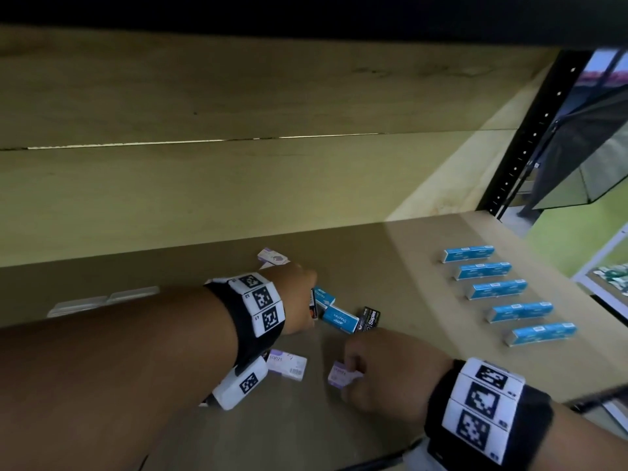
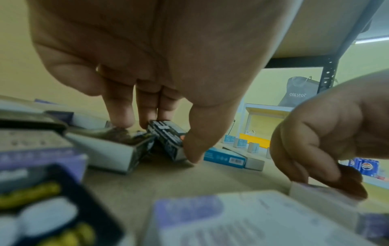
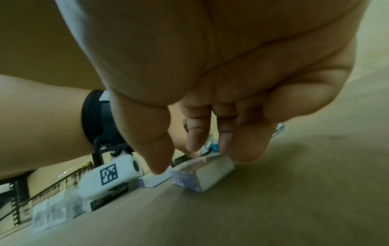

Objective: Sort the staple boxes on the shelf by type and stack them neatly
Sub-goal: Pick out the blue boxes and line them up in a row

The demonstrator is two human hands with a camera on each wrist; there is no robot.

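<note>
A mixed pile of staple boxes lies mid-shelf: two blue boxes, a black "Staples" box and purple-white boxes. My left hand reaches into the pile and pinches a black staple box between thumb and fingers, tilted up on its edge. My right hand grips a small purple-white staple box that rests on the shelf board, nearer to me than the pile. Several blue boxes lie in a spaced row at the right.
Another purple-white box lies behind the left hand. Clear flat packs lie at the far left. A black perforated upright marks the shelf's right end. A dark blister pack sits close under the left wrist.
</note>
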